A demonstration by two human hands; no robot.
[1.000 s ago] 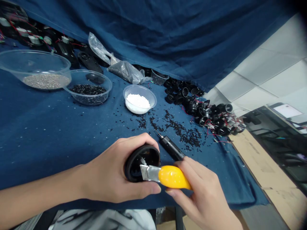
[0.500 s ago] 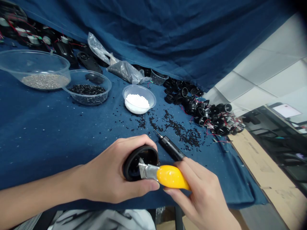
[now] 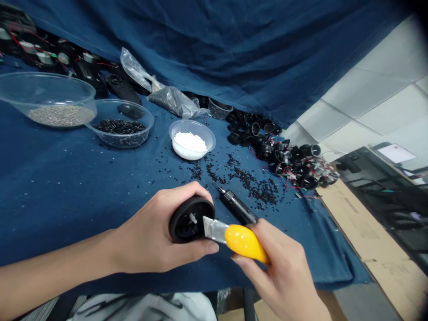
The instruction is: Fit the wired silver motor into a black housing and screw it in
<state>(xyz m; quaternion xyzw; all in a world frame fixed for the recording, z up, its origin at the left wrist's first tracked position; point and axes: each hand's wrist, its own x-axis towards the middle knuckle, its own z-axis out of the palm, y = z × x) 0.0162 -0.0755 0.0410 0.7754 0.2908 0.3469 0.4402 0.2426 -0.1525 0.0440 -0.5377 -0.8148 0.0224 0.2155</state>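
The left hand (image 3: 157,236) wrapped the black round housing (image 3: 190,219) at lower centre, its opening facing right; the right hand (image 3: 284,272) pinched the yellow-handled knife (image 3: 234,236), blade pointing left at the rim.

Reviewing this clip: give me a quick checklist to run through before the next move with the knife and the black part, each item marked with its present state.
1. Left hand wraps the black round part firmly: ok.
2. Right hand grips the yellow-handled knife: ok.
3. Blade tip sits at the part's open rim: ok.
4. Left thumb lies close under the blade: not ok.
5. Black screwdriver lies on the blue cloth, just behind the knife: ok.
6. What the blade touches inside the part: cannot tell.
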